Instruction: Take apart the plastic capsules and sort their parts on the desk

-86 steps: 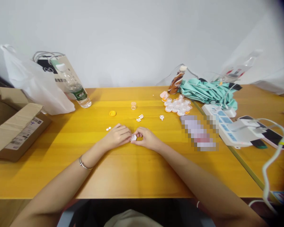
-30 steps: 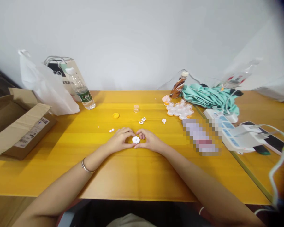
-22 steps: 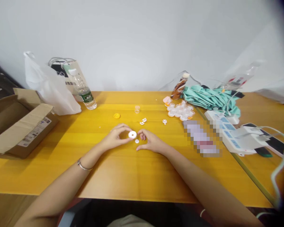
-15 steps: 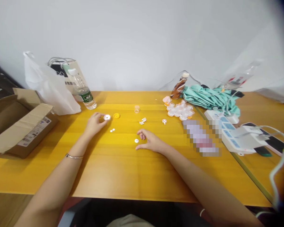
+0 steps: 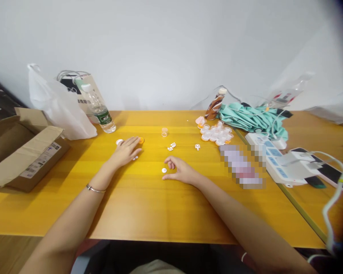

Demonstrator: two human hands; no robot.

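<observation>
My left hand has its fingers stretched out, tips at a small round yellow piece that they partly cover. Beside that hand, on its left, lies a white ring-like disc, partly hidden by the fingers. Tiny white discs lie by the left thumb. My right hand rests on the table with thumb and fingers apart. A small white round piece lies at the gap between them. Farther back are white cut-out pieces, another white cut-out piece and a small clear cup.
A flower-shaped cluster of clear-lidded pots stands right of centre, near a brown bottle and green folded fabric. A power strip lies at right. At left are a cardboard box, plastic bag and water bottle.
My left hand has let go of the white disc, which now lies farther left, and has moved right to the yellow piece. My right hand has stayed put.
</observation>
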